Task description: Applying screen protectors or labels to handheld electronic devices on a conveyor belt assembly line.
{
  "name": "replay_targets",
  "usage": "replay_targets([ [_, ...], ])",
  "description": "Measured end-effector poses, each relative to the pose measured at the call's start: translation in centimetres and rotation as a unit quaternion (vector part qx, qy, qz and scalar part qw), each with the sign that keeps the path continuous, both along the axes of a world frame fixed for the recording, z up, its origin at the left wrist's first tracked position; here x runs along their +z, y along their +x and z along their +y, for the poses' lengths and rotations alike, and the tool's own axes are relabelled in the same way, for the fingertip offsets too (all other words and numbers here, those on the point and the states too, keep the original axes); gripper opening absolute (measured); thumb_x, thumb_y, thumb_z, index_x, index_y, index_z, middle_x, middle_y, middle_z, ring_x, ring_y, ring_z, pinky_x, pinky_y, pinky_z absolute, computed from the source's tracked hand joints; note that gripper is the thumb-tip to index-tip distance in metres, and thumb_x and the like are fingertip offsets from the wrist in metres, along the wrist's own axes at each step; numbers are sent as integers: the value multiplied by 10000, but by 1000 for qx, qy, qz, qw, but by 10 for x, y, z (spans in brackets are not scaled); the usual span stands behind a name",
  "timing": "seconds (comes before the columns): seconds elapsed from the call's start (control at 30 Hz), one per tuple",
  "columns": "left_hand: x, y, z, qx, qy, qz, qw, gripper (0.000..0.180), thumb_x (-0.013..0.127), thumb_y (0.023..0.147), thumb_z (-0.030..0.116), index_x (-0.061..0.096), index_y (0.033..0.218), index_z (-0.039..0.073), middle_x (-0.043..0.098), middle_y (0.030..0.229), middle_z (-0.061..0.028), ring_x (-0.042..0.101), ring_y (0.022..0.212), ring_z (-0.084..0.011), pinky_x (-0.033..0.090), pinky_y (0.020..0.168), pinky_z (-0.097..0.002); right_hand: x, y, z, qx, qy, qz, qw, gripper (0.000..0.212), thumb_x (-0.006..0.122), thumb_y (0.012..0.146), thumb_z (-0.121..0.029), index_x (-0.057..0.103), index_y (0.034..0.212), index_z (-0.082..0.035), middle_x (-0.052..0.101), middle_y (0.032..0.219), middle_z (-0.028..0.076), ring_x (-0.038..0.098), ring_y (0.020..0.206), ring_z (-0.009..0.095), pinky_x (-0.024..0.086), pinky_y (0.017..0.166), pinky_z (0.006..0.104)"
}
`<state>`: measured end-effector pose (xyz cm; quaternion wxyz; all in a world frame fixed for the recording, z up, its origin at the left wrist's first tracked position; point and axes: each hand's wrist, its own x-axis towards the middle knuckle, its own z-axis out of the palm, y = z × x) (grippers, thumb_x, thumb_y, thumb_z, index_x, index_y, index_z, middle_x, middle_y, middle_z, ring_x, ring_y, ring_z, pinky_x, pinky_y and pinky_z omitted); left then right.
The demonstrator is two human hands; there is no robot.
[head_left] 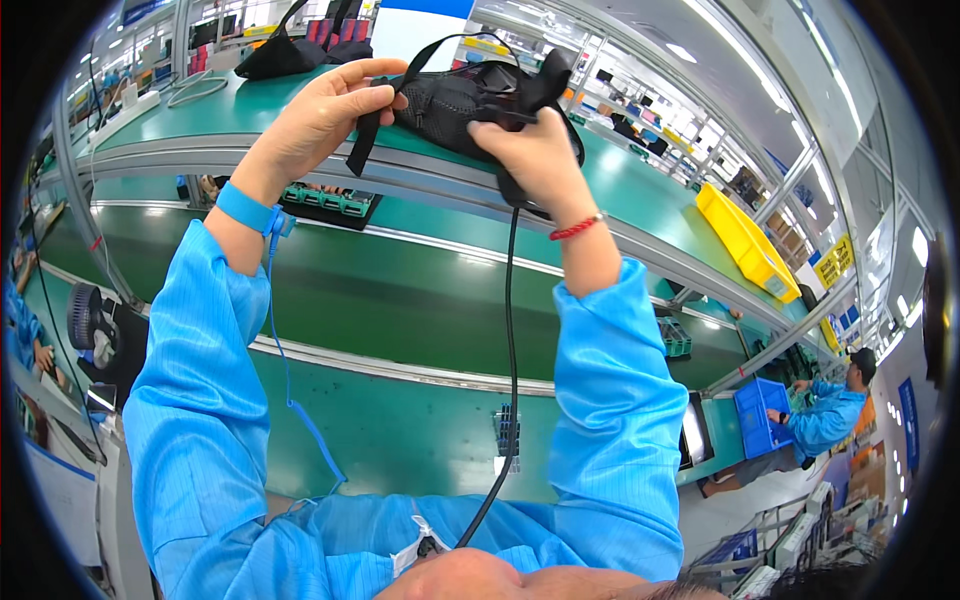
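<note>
Head view: black harness (438, 112) at upper shelf (635, 198). Left hand (335, 105) pinches its strap (362, 148); right hand (535, 160) grips, thumb pressed on, other fingers hidden. Cable (511, 300) hangs before bench (400, 420); yellow bin (740, 250) rightward.

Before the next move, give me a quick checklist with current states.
1. Left hand pinching the black fabric strap: ok.
2. Right hand gripping the black mesh fabric item firmly: cannot tell; thumb on it, other fingers hidden.
3. Thin black cable free of visible snags: ok.
4. Blue wristband on left wrist: ok.
5. Its cord's far end connected: cannot tell.
6. Yellow plastic bin apart from both hands: ok.
</note>
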<state>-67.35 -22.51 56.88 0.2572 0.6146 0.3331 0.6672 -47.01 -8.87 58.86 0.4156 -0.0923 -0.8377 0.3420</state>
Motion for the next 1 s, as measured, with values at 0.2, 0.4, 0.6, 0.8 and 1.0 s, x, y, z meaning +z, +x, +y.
replay_targets([
  [0.2, 0, -5, -13, 88, -113, 228, 963, 363, 609, 861, 239, 567, 1164, 43, 562, 827, 1, 515, 761, -69, 427, 711, -213, 19, 57, -9, -222, 334, -143, 905, 357, 713, 644, -242, 551, 906, -61, 635, 789, 138, 608, 789, 342, 476, 669, 409],
  [0.4, -1, -14, -15, 63, -143, 208, 966, 273, 513, 918, 209, 618, 1091, 25, 585, 874, -7, 532, 802, -76, 444, 741, -217, 26, 96, -27, -232, 323, -224, 890, 309, 696, 643, -157, 542, 898, -71, 626, 750, 125, 609, 738, 320, 466, 635, 390],
  [0.6, 2, -11, -13, 85, -189, 273, 940, 231, 536, 862, 102, 618, 1044, -16, 613, 931, -13, 540, 832, -83, 437, 787, -223, 26, 116, -30, -182, 235, -270, 916, 352, 699, 646, -136, 554, 960, -71, 617, 746, 123, 606, 722, 312, 466, 650, 359],
  [0.8, -1, -9, -3, 80, -188, 263, 943, 182, 572, 822, 79, 605, 982, -1, 604, 840, 1, 540, 786, -69, 434, 746, -207, 47, 97, -53, -113, 116, -138, 977, 303, 688, 793, -179, 642, 1047, -20, 621, 705, 31, 525, 674, 37, 446, 624, 226],
  [1.0, 10, -4, -5, 18, -182, 212, 960, 207, 592, 817, 81, 503, 997, 30, 584, 822, 11, 531, 753, -43, 418, 717, -190, 3, -17, -59, -135, 405, -246, 870, 415, 716, 684, -412, 640, 973, -124, 654, 778, 102, 633, 752, 307, 495, 657, 393],
])
